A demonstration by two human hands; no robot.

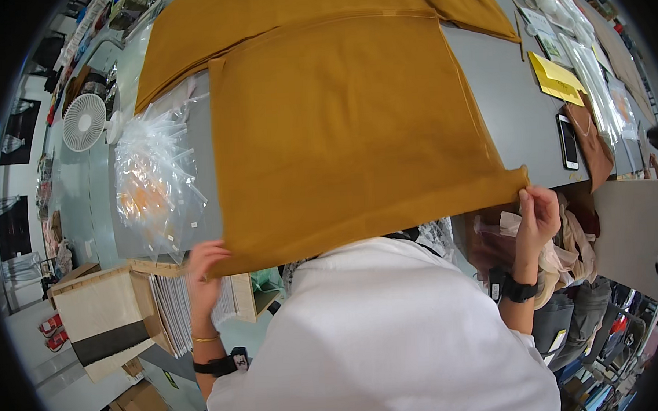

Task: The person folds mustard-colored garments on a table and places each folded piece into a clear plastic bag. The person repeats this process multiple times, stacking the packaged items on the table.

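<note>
At right I see the right hand, lower left the blurred left hand, both gripping mustard cloth. Frame top crops a second cloth.

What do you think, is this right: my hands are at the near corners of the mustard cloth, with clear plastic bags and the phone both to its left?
Not quite. The head view shows the phone to the right of the mustard cloth. Your left hand and right hand are at its near corners, and the clear plastic bags are to its left.
</note>
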